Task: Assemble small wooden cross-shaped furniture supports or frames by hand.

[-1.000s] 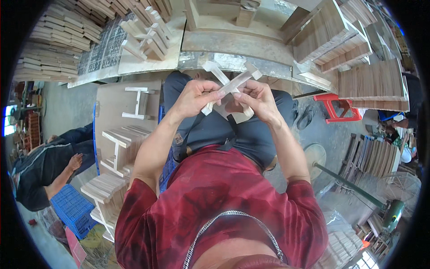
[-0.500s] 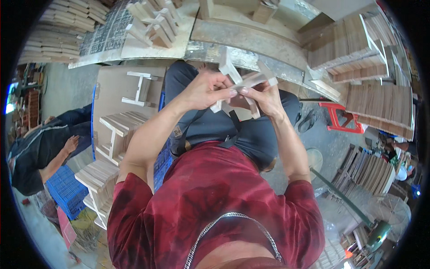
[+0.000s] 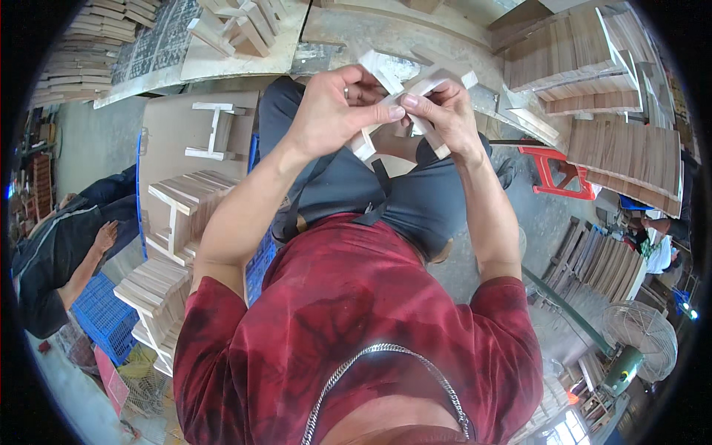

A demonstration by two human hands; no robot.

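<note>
Above my lap, both hands hold a small frame of pale wooden bars [image 3: 383,74] that cross like an X between my fingers. My left hand [image 3: 330,111] is closed on its left side, thumb pressed near the crossing. On the other side my right hand [image 3: 447,122] grips the frame, its thumb meeting the left thumb at the middle. Fingers cover part of the joint, so how the bars join cannot be made out. A similar H-shaped wooden frame [image 3: 215,132] lies on the brown board to my left.
A worktable [image 3: 348,55] stands ahead, carrying upright wooden pieces [image 3: 248,30]. Stacked wooden panels [image 3: 571,63] rise at right, near a red plastic stool [image 3: 552,174] and a fan [image 3: 641,337]. At left are stacked wooden frames [image 3: 189,208], a blue crate [image 3: 107,315] and another person [image 3: 81,237].
My hands and the wooden frame have moved up slightly, and the frame has turned a little between them. My view has shifted a bit to the right.
</note>
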